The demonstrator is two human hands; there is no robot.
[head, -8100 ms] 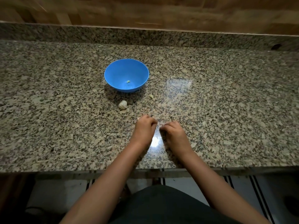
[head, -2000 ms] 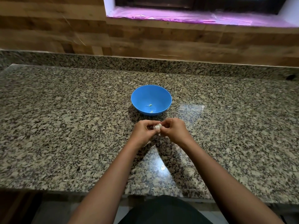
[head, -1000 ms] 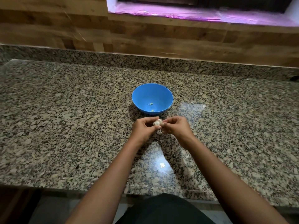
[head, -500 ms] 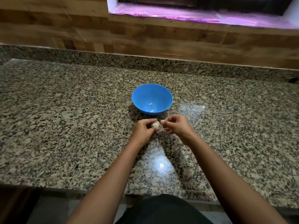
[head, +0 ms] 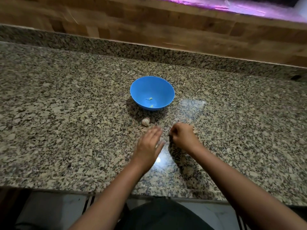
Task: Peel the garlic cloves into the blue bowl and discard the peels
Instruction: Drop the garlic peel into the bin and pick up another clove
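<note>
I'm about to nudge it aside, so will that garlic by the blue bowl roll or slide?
The garlic looks rounded and lopsided, so it would probably wobble rather than roll straight. The granite counter looks polished, so it may slide easily. It seems small and papery, likely very light.

Bare forearms with no sleeves, above a dark garment (head: 164, 216) at the waist.

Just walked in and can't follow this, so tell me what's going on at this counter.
A person is peeling garlic at a granite counter. Right now a garlic clove with its skin on lies on the counter just in front of the blue bowl, and neither hand holds it. The left hand is flat with fingers straight, blurred, just short of the clove. The right hand is curled beside it; whether it pinches a peel is unclear. The bowl holds only a couple of small pale bits.
</note>
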